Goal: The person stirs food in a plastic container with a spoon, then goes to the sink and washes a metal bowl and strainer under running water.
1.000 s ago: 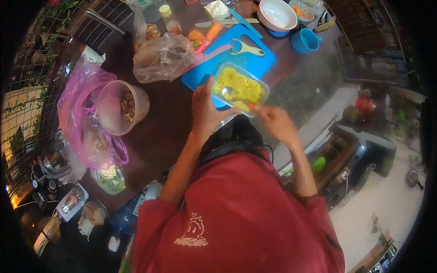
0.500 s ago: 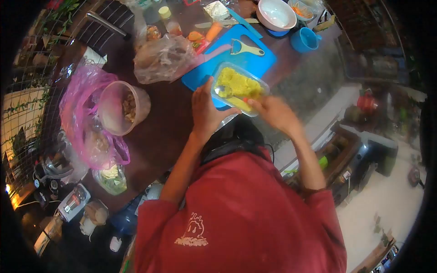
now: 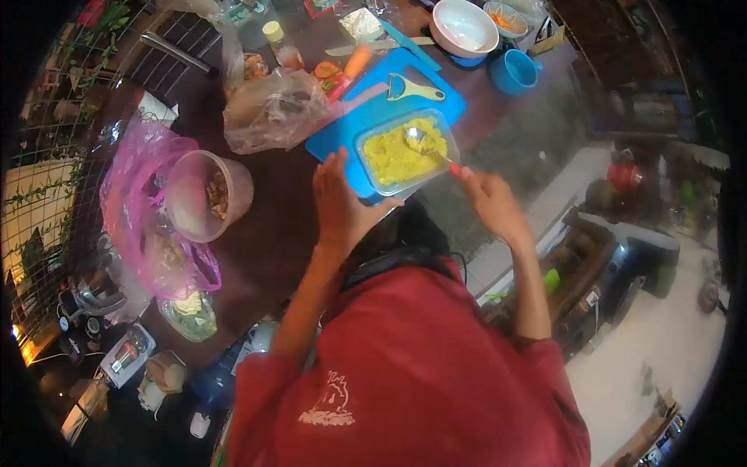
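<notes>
Red-handled spoon (image 3: 424, 145): gripped at its handle by the right hand (image 3: 496, 204), fingers curled; the metal bowl sits in the yellow food (image 3: 389, 156).
Left hand (image 3: 342, 204): ungripped, thumb spread from the fingers, beside the left corner of the clear container; contact cannot be told.
Clear container (image 3: 412, 184): rectangular, overlapping the near part of the blue cutting board (image 3: 354, 129), toward the counter's (image 3: 272, 202) right edge; whether it rests there or is lifted cannot be told.
Container handling: probably light, with thin walls that may flex; best held by opposite sides below the rim, which food could make slippery.
Spoon handling: likely stiff and light; the handle is the place to hold. The food looks soft and crumbly.
Peeler (image 3: 416, 91): flat on the board, near its far right corner.
Blue cup (image 3: 513, 72): by the counter's right edge, near the pale bowl (image 3: 464, 29).
Crumpled clear bag (image 3: 272, 113): beyond the board's left corner, toward the counter's far edge.
Translucent tub (image 3: 187, 191): tilted, brown pieces inside, beside the purple bag (image 3: 140, 175) along the counter's left edge.
</notes>
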Demonstrator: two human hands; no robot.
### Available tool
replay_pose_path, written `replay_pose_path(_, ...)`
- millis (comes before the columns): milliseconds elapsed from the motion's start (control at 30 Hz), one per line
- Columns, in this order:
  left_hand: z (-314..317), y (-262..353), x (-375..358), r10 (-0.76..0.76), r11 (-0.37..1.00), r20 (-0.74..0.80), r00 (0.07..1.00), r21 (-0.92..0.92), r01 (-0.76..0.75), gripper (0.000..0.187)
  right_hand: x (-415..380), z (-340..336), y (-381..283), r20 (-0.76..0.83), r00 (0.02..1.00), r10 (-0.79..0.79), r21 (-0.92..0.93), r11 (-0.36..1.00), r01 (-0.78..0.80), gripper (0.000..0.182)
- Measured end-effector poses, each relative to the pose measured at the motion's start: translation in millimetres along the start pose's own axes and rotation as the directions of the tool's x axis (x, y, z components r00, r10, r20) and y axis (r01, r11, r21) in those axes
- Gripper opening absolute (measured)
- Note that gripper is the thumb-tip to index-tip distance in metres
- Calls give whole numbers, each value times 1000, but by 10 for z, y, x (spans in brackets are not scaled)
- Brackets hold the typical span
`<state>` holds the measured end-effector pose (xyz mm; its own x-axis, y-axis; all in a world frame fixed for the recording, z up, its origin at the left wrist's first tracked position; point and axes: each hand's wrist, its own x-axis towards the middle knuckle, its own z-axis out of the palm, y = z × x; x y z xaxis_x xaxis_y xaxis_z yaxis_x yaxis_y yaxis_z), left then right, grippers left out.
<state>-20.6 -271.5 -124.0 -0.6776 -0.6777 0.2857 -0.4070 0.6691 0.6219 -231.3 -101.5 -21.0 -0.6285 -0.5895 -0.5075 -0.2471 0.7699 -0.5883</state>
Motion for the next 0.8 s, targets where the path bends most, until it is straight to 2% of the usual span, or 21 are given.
replay_pose_path(67, -131, 40, 316, 81, 986, 112, 990, -152, -63, 138, 15, 28, -47, -8, 1000, 26, 5, 1000, -26, 65)
replay_pose_path(100, -98, 13, 393, 81, 987, 109, 991, -149, -65, 138, 35, 47, -82, -15, 999, 47, 11, 999, -47, 65)
replay_pose_path(167, -28, -9, 521, 178, 976, 162, 971, -158, -153, 146, 106, 175, -16, -48, 999, 17, 28, 999, -16, 66)
replay_pose_path(200, 4, -7, 545, 179, 976, 160, 971, -156, -154, 146, 140, 242, 21, -81, 997, -6, 45, 999, 10, 67)
replay_pose_path(267, 60, -4, 574, 138, 970, 289, 947, -233, -70, 151, 190, 340, 72, -78, 997, 10, 27, 1000, -7, 68)
replay_pose_path(300, 71, -10, 580, 141, 970, 291, 946, -233, -73, 151, 181, 362, 23, -74, 997, 29, 9, 1000, -28, 69)
replay_pose_path(367, 95, -5, 562, 180, 947, 234, 955, -303, -105, 148, 134, 323, -72, -40, 994, 98, -11, 995, -98, 68)
replay_pose_path(433, 61, 71, 555, 178, 956, 238, 955, -273, -110, 145, 61, 214, -161, -13, 988, 156, -37, 987, -156, 68)
replay_pose_path(533, 34, 112, 519, 160, 972, 228, 960, -207, -113, 139, -70, 149, -230, -54, 997, 53, -113, 992, -59, 68)
replay_pose_path(633, 65, 83, 492, 169, 972, 211, 963, -200, -127, 133, -72, 188, -264, 18, 996, 91, -68, 994, -90, 71)
replay_pose_path(700, 103, 60, 478, 183, 967, 201, 962, -216, -138, 130, 54, 379, -221, 45, 998, 51, -6, 999, -50, 69)
replay_pose_path(767, 115, 26, 476, 113, 951, 251, 961, -308, -31, 122, 83, 433, -101, 84, 996, 17, -49, 999, -13, 67)
replay_pose_path(800, 92, 22, 485, 108, 953, 246, 963, -302, -30, 122, 87, 416, -146, 123, 992, -18, -91, 995, 29, 66)
